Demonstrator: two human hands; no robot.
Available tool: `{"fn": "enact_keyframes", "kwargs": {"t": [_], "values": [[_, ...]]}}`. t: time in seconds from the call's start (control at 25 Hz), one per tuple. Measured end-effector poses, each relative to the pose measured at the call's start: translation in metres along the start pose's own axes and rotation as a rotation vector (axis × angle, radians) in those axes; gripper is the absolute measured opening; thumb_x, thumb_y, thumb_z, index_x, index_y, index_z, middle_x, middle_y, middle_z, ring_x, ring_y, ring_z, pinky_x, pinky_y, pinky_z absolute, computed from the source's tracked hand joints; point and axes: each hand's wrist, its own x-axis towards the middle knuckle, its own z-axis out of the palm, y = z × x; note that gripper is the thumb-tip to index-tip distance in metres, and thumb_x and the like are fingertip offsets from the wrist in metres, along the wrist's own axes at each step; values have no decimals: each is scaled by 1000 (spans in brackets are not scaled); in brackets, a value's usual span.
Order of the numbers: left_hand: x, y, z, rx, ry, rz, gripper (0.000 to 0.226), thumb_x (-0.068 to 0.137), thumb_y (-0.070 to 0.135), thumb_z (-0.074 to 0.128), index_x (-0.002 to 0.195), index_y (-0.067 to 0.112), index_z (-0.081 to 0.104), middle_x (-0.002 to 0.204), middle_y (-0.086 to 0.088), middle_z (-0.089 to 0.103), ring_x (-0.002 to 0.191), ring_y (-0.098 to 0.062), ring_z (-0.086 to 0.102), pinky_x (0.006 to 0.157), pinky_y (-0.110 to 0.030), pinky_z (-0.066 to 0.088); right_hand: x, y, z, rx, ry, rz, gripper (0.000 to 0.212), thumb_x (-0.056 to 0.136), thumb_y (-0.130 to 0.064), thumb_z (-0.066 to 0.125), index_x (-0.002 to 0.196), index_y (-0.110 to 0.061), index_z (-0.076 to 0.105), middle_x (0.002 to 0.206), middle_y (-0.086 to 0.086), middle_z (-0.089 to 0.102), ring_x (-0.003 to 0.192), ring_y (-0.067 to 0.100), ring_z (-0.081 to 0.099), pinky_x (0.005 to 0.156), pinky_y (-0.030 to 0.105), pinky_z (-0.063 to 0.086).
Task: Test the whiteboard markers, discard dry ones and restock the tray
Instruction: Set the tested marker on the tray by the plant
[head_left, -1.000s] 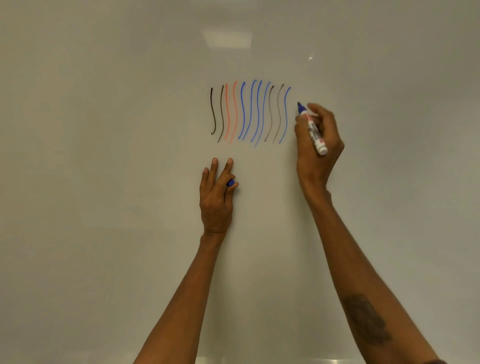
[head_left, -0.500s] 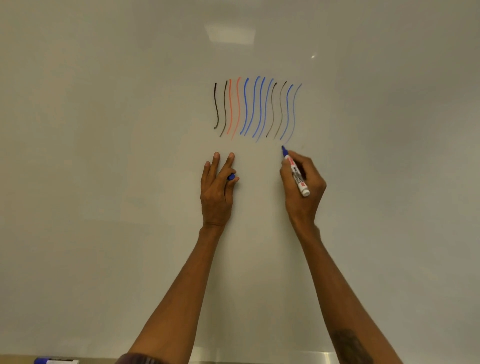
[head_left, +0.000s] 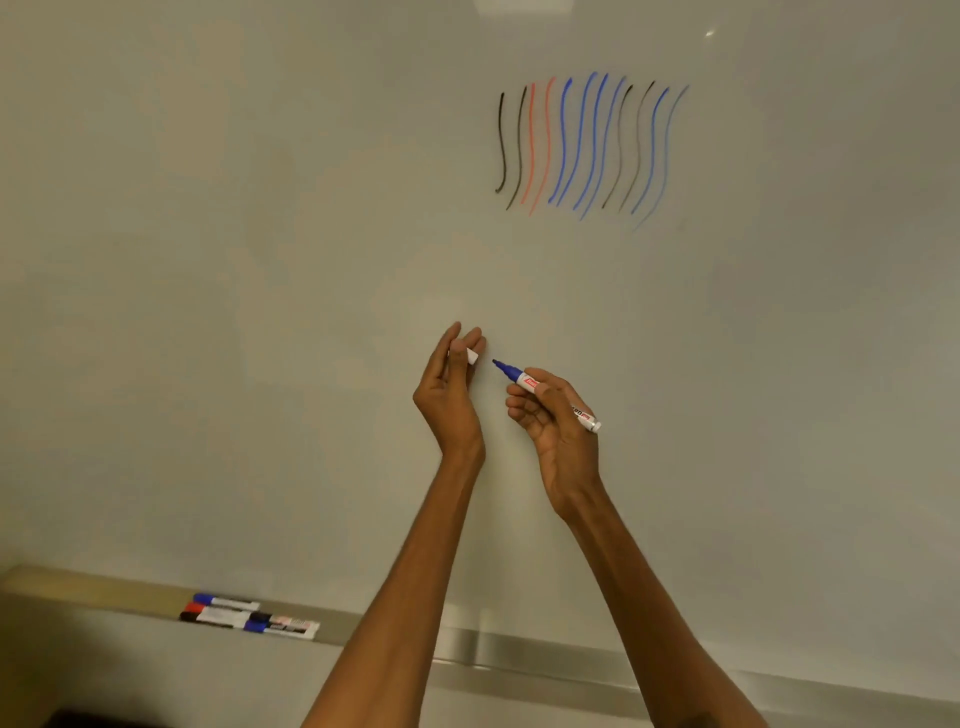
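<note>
One marker (head_left: 522, 376) — pinched by right hand (head_left: 558, 431) — points up-left at the cap (head_left: 471, 356) left hand (head_left: 449, 400) pinches.

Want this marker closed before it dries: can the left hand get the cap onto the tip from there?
Probably yes. The left hand pinches the cap close beside the tip of the marker, which the right hand aims toward it. Nothing lies between them, only bare whiteboard behind.

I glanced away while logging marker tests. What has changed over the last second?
The right hand added a faint blue line at the row's right end, then lowered the blue marker off the whiteboard toward the left hand, which lifted off the board. Unchanged: right grip on the marker, cap in left fingers, older lines.
</note>
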Motion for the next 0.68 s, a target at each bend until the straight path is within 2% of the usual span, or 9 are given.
{"fn": "enact_keyframes", "kwargs": {"t": [0.08, 0.2, 0.4, 0.68], "values": [[-6, -7, -17, -69, 52, -105, 28, 102, 25, 52, 126, 16, 63, 115, -3, 74, 109, -18, 70, 103, -40, 52, -9, 16, 4, -23, -9, 29, 34, 81, -25, 67, 110, -6, 67, 100, 17, 73, 88, 29, 72, 81, 33, 59], [-14, -13, -38, -146, 93, -188, 31, 103, 23, 51, 129, 11, 61, 118, -8, 72, 109, -20, 70, 103, -40, 52, -19, 35, 6, -52, 1, 58, 20, 90, -16, 64, 107, -7, 69, 96, 17, 74, 86, 28, 72, 79, 32, 60], [-26, -15, -56, -164, 79, -224, 32, 104, 23, 48, 130, 10, 60, 119, -9, 72, 110, -21, 70, 98, -35, 55, -28, 55, 9, -94, 21, 94, 14, 94, -11, 61, 103, -12, 71, 91, 13, 75, 81, 26, 72, 76, 30, 60], [-40, -15, -71, -181, 102, -249, 33, 103, 23, 49, 125, 4, 63, 111, -7, 74, 106, -25, 71, 88, -28, 58, -42, 72, 17, -169, 1, 95, 19, 92, -11, 65, 110, -7, 69, 96, 15, 75, 81, 25, 72, 78, 31, 60]]}}
